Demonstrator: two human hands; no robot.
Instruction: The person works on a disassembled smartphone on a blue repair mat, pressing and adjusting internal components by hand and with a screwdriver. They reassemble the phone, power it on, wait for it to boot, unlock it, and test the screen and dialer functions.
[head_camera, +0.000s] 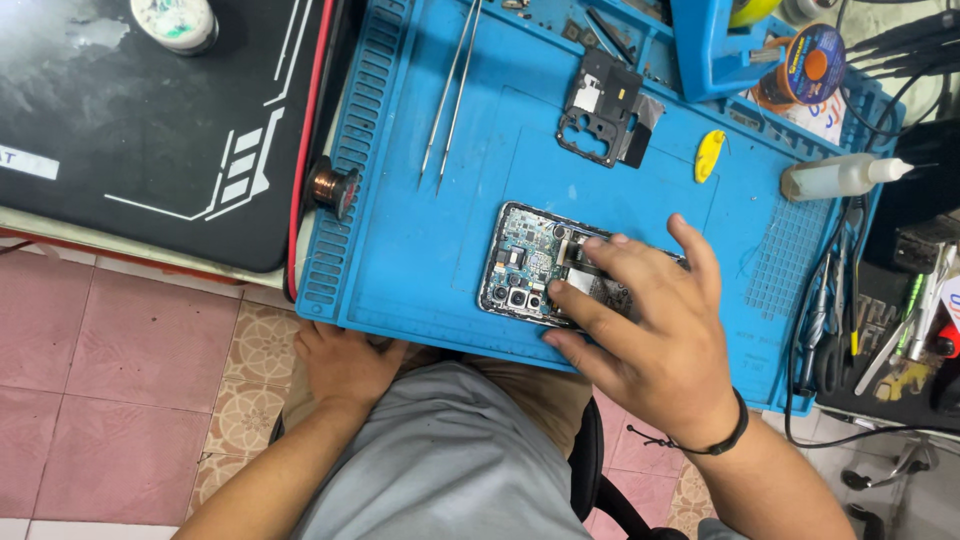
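Covering half the opened phone (530, 265), the right hand (655, 340) lies spread; left hand (345, 360) rests loosely open, empty

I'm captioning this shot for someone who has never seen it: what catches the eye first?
The bright blue work mat fills the middle, and on it lies an opened phone with its circuit board bare. The right hand rests on the phone, fingers spread, while the left hand sits below the mat's near edge. Two thin metal tweezers lie farther up.

A phone-repair workshop is showing itself here: a blue silicone repair mat (420, 230) is covering the table, tweezers (452, 90) lying at twelve o'clock, a solder spool (812, 62) and hand tools (900, 320) crowding toward two o'clock.
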